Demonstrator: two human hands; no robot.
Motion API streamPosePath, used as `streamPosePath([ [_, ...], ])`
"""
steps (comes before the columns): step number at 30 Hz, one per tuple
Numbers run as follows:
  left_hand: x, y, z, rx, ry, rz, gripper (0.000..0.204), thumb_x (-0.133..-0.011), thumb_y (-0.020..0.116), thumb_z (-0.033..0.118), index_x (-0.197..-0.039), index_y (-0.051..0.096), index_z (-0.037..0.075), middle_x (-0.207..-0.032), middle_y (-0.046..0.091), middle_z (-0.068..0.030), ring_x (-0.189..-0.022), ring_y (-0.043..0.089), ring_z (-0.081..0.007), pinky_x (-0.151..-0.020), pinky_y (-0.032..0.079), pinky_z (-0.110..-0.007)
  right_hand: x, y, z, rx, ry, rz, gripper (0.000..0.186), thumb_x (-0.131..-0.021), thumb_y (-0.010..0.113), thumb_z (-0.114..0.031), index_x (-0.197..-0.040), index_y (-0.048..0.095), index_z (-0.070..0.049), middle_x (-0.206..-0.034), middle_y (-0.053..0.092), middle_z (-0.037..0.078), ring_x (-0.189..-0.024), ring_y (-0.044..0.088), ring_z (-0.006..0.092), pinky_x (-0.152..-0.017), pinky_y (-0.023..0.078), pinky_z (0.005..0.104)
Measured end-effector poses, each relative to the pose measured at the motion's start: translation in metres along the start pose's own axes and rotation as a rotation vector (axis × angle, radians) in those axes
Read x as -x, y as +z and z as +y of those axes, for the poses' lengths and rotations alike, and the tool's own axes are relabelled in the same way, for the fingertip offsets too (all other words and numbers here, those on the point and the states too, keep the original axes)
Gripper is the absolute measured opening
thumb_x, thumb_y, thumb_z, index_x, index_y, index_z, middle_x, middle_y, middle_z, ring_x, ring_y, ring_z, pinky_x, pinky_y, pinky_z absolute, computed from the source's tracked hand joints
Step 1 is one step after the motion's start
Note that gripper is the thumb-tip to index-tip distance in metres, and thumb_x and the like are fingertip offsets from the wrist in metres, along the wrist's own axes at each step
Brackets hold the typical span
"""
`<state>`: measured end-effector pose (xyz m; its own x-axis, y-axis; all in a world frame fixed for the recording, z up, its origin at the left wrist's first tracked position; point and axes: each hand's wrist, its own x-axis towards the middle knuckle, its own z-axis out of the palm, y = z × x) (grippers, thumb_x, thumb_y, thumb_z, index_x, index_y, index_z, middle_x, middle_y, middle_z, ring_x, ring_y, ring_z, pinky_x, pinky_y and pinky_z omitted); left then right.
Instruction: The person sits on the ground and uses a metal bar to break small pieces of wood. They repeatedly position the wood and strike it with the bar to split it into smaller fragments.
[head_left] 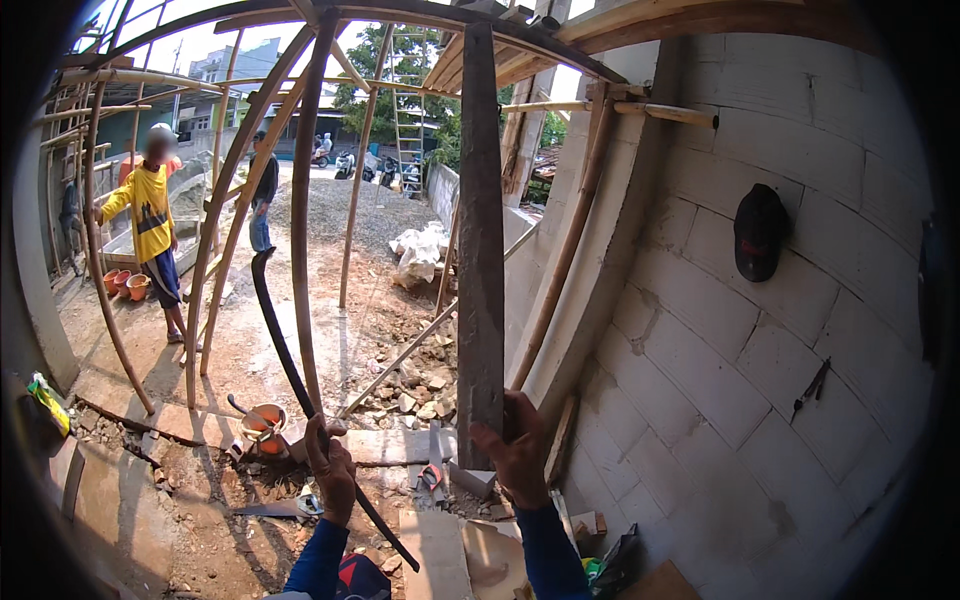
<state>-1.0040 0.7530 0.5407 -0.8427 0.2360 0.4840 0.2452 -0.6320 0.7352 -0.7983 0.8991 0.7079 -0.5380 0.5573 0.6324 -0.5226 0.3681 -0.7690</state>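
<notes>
- At the lower middle, the left hand (335, 478) and the right hand (517, 455) reach forward, side by side but apart.
- Black crowbar (288, 355): long, slim, bent at its upper tip, slanting down rightward through the left hand.
- Weathered timber plank (481, 240): grey-brown, upright, rising from the right hand toward the overhead beam (400, 14).
- Left fingers curl around the crowbar; right fingers grip the plank's lower edge, thumb across its face.

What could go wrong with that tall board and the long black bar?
The tall board might tip, because the right hand grips it near its bottom end. The long black bar in the left hand could knock a pole if swung. And someone might trip on the loose rubble.
</notes>
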Motion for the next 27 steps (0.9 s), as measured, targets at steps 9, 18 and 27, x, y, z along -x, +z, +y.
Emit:
streamPosePath([
  [9,-0.091,-0.031,-0.057,0.056,-0.017,0.138,0.051,-0.112,0.046,0.008,-0.162,0.039,0.020,-0.116,0.063,-0.0024,-0.054,0.034,0.0006,-0.044,0.029,-0.018,-0.466,0.031,-0.149,0.049,-0.203,-0.056,0.019,-0.094,0.071,-0.005,-0.109,0.069,0.007,-0.098,0.076,0.020,-0.080,0.078,0.0294,-0.074,0.066,0.0348],
  [18,-0.248,-0.061,-0.208,0.108,-0.081,0.192,0.048,-0.112,0.044,0.006,-0.160,0.043,0.017,-0.106,0.062,-0.0003,-0.057,0.035,0.0007,-0.047,0.029,-0.019,-0.743,0.111,-0.130,0.217,-0.319,-0.054,0.032,-0.097,0.064,-0.002,-0.122,0.055,0.015,-0.107,0.069,0.025,-0.095,0.075,0.0353,-0.083,0.066,0.0410],
  [27,-0.371,-0.050,-0.263,0.082,-0.139,0.143,0.043,-0.112,0.049,0.011,-0.154,0.050,0.007,-0.103,0.061,0.0008,-0.064,0.039,-0.0008,-0.055,0.032,-0.020,-0.903,0.159,-0.089,0.385,-0.361,0.010,0.031,-0.100,0.061,-0.006,-0.123,0.053,0.013,-0.113,0.066,0.025,-0.093,0.075,0.0350,-0.082,0.068,0.0412],
])
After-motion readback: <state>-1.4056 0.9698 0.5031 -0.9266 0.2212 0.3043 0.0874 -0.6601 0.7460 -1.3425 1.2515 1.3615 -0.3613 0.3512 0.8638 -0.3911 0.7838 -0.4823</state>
